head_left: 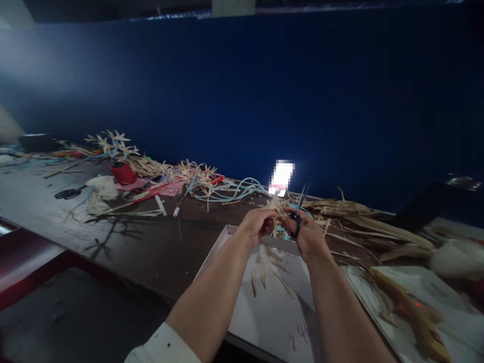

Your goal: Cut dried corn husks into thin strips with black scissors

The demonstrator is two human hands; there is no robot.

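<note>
Over a shallow white box lid (278, 322), both of my hands are close together. My left hand (257, 226) pinches a small piece of pale dried husk strips (273, 203), its fingers closed. In my right hand (310, 237) is a pair of scissors (297, 223) with dark handles, blades pointing up and away; whether the blades are parted is hard to tell. The right fingers come up beside the husk piece, and contact cannot be made out. Several loose husk strips (264, 272) lie in the lid below my hands.
A lit phone (282, 177) stands against the blue wall. To the right lie long dried husks (378, 222) and a yellow glue gun (416, 312) with a red light. Leftward are light-blue cords (242, 190), a red thread spool (123, 173), black scissors (70, 192) and husk flowers (113, 143).
</note>
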